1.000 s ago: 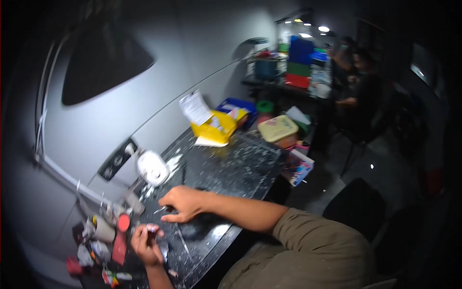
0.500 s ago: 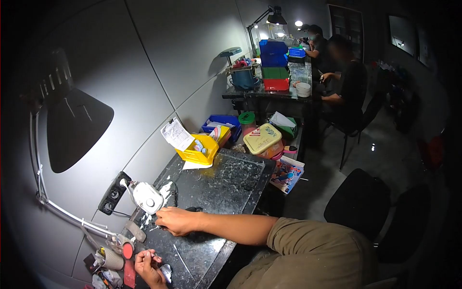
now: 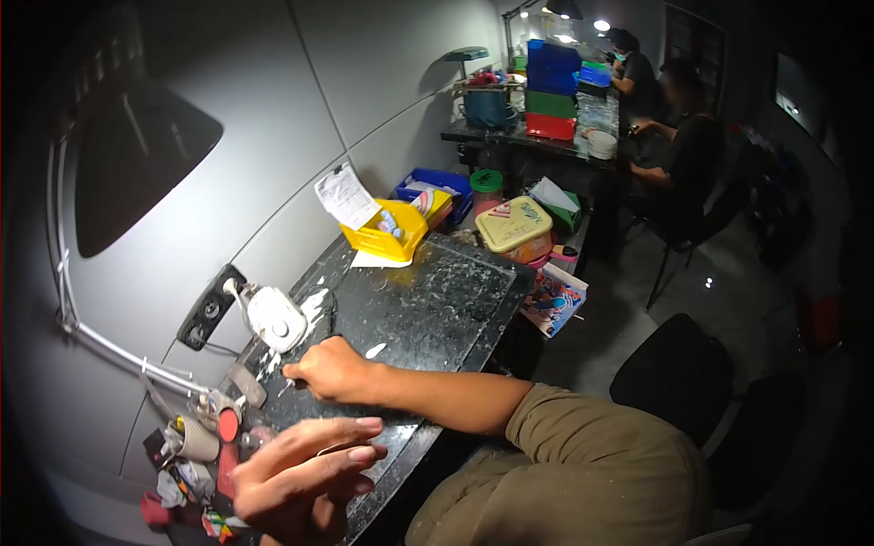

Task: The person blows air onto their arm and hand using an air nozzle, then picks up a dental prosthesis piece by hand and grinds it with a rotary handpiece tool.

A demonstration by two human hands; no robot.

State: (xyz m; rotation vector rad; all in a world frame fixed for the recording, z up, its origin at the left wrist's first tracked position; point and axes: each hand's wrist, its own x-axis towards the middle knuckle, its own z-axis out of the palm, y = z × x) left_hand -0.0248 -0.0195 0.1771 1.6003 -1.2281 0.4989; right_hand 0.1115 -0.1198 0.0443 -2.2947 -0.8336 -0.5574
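My left hand (image 3: 305, 473) is raised close to the camera at the lower left, its fingers stretched out and partly apart. A thin curved line shows between the fingers; I cannot tell what it is. My right hand (image 3: 335, 371) is closed over the black tabletop (image 3: 428, 305), with a thin metal tool (image 3: 286, 387) sticking out below its fingertips. Just beyond that hand stands a white device (image 3: 277, 320) with a round knob. A small white piece (image 3: 376, 349) lies on the tabletop above my right wrist.
A yellow bin (image 3: 387, 244) with papers sits at the far edge, near a yellow-lidded box (image 3: 514, 225). A lamp arm (image 3: 137, 362) runs along the left wall. Cups and tools crowd the lower left. Two people sit at another table behind.
My left hand has risen toward the camera, and its fingers have stretched out. My right hand stays near the white device. The view has shifted, and the small white piece now shows.
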